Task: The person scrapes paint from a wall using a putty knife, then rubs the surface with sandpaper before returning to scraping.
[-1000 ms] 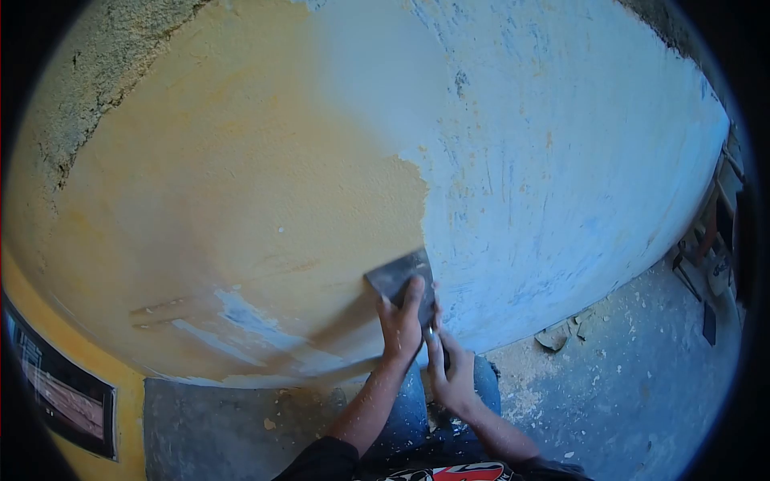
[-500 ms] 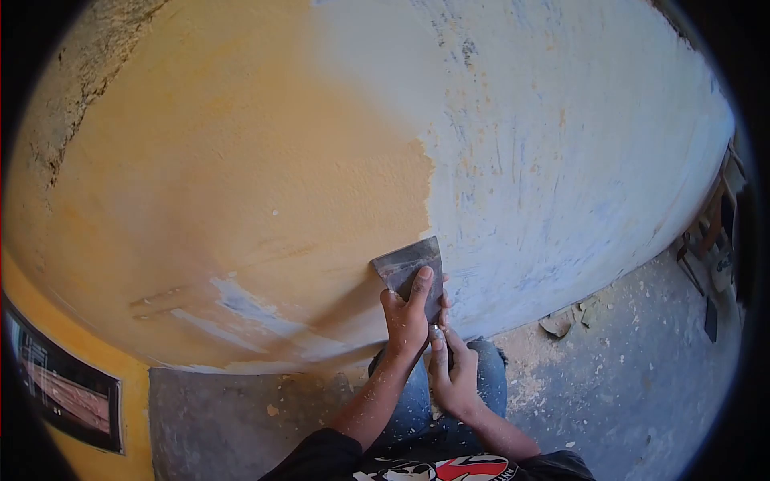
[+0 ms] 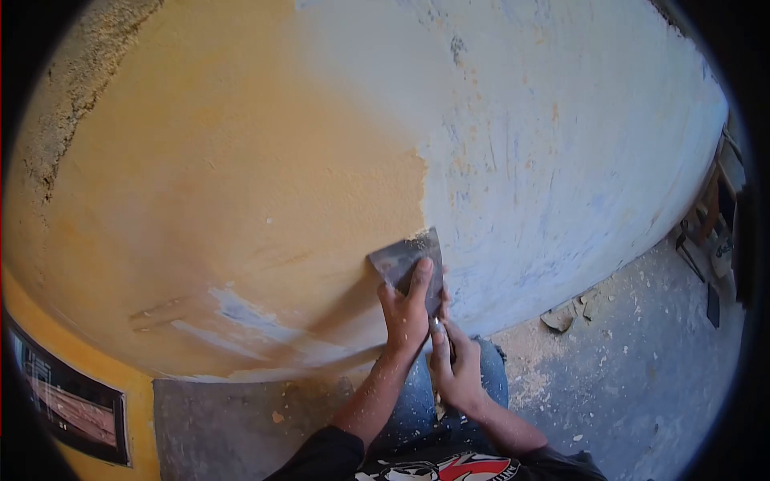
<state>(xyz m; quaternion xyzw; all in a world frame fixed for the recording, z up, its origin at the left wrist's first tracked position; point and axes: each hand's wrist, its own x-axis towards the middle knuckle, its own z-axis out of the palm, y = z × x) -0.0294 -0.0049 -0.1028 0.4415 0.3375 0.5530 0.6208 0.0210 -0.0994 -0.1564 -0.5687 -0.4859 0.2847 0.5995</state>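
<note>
A broad, dark grey metal scraper w/ a flared, flat blade was up against the wall, low on the yellow-orange paint layer, its upper R corner right by the ragged paint edge. Blade was tilted, upper edge rising to the R; pale crumbs sat along that edge nr the R corner.

The person's L hand gripped the blade: thumb pressed flat on its face, fingertips showing past its R side, rest of those fingers hidden behind. R hand, just below & to the R, was closed round the handle end, thumb up by a small shiny metal neck; handle itself mostly hidden in the grip.

R of the paint edge: pale bluish-white wall surface, w/ blue streaks & yellowish specks. Lower L, a whitish scraped patch broke up the yellow-orange. Far upper L: rough, crumbly tan strip.

Below: the person's blue jeans & black T-shirt w/ red-and-white print, pale flecks on the forearms. Grey concrete floor had pale flakes scattered on it, plus curved, drab shards nr the wall base. Lower L, a dark-framed window in a yellow wall section; far R edge, assorted clutter, too dim to ID.
</note>
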